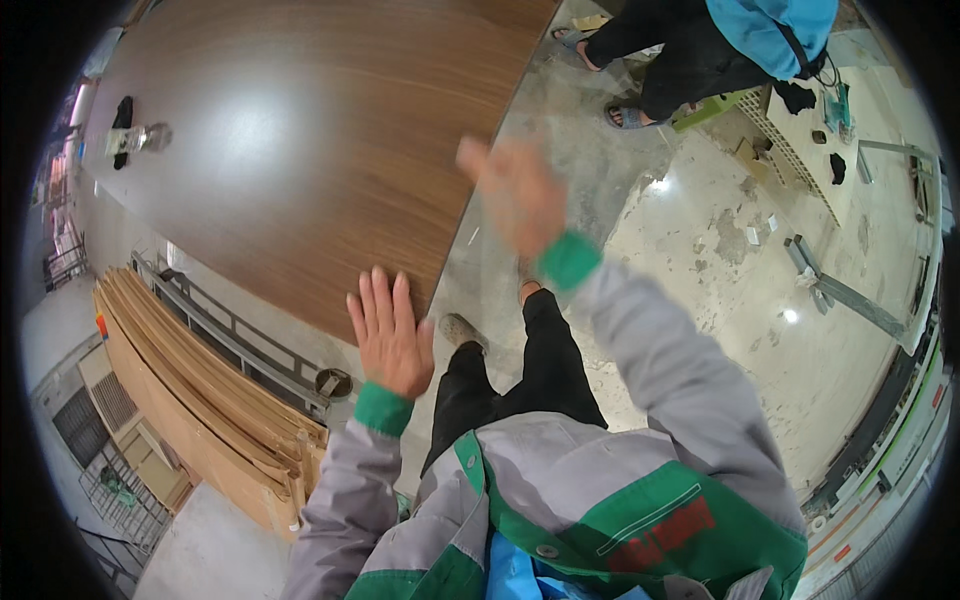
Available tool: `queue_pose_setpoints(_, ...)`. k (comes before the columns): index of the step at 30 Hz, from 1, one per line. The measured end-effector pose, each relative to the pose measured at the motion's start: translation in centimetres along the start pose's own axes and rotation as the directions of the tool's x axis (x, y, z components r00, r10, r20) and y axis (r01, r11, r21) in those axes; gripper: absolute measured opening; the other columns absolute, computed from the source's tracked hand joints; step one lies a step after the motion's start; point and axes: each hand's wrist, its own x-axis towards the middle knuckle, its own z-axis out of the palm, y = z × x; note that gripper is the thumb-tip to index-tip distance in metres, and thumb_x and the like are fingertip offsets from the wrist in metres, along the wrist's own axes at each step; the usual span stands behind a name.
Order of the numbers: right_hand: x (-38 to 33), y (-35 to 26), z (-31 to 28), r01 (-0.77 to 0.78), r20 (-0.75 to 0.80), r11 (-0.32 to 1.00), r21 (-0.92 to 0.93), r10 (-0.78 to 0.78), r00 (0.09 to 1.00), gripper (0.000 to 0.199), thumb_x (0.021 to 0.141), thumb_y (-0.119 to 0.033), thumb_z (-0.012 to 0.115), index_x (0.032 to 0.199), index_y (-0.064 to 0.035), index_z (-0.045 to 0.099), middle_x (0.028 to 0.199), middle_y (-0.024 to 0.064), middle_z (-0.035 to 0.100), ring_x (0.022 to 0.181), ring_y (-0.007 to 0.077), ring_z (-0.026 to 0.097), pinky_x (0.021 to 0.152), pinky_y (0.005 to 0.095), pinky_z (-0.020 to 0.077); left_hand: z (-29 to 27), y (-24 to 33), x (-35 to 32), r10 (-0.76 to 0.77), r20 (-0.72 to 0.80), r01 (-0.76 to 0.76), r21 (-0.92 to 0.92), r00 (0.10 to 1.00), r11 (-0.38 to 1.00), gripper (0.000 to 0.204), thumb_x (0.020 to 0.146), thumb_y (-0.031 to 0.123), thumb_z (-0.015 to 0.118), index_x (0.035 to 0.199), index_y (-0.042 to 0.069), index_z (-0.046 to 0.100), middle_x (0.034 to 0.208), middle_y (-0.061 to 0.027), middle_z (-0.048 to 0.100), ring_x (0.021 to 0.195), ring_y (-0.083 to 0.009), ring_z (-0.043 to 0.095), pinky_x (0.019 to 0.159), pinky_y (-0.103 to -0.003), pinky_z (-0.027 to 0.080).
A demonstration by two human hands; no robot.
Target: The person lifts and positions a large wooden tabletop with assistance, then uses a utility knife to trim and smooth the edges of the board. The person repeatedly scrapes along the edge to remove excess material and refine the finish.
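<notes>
A large brown wood-grain board (330,130) lies in front of me, with light glaring off its surface. At its near corner my left hand (390,340) is open, fingers stretched out together over the top. My right hand (520,190) is at the board's right edge, smeared by motion. Its thumb side reaches toward the edge, but I cannot make out the other fingers or anything in them. Whether it touches the board does not show.
A stack of brown flat panels (200,390) leans beside a metal rail frame (230,330) at left. A bottle (140,138) stands on the board's far left. Another person (690,60) in sandals is at upper right. A metal bar (860,305) and a pale worktable (825,150) are at right.
</notes>
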Motion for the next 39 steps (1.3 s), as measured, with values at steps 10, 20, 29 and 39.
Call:
queue_pose_setpoints(10,-7.1,-7.0,2.7,0.314,-0.250,0.821,-0.477,-0.470,0.847,0.036,0.098,-0.014,0.060,0.134,-0.0145,0.068,0.110,0.0093,0.071,0.095,0.0312,0.069,0.077,0.0442,0.0574,4.5,-11.3,-13.9,-0.490,0.308,0.462,-0.856,0.816,0.231,0.061,0.108,0.025,0.053,0.156,-0.008,0.035,0.159,-0.0293,0.040,0.149,-0.0392,0.040,0.123,-0.044,0.030)
queue_pose_setpoints(20,-26.9,-0.8,12.5,0.376,-0.142,0.872,-0.312,-0.434,0.890,0.039,0.087,-0.009,0.068,0.124,-0.0193,0.074,0.103,0.0096,0.068,0.087,0.0307,0.068,0.072,0.0424,0.0574,-2.7,-14.0,-2.6,0.441,-0.186,-0.466,-0.124,0.878,0.876,0.072,0.099,0.033,0.069,0.157,0.002,0.039,0.163,-0.0202,0.039,0.153,-0.0400,0.033,0.126,-0.052,0.025)
queue_pose_setpoints(29,-38.0,6.8,15.1,-0.299,-0.429,0.952,0.057,0.294,0.854,0.028,0.094,-0.006,0.066,0.122,-0.0065,0.069,0.104,0.0137,0.072,0.092,0.0290,0.070,0.080,0.0370,0.0565,-1.4,-9.2,3.3,0.870,0.046,-0.872,0.010,0.490,0.490,0.090,0.088,0.054,0.076,0.158,0.009,0.040,0.166,-0.0184,0.034,0.155,-0.0406,0.029,0.126,-0.058,0.023)
queue_pose_setpoints(39,-32.5,-1.1,19.2,-0.067,-0.428,0.582,0.811,0.667,0.610,0.020,0.096,-0.008,0.066,0.114,0.0018,0.064,0.099,0.0079,0.069,0.081,0.0147,0.066,0.077,0.0307,0.0560,-1.7,-11.6,4.5,0.955,0.044,-0.945,-0.142,0.293,0.296,0.072,0.092,0.026,0.077,0.153,0.003,0.047,0.163,-0.0209,0.039,0.155,-0.0410,0.031,0.125,-0.059,0.025)
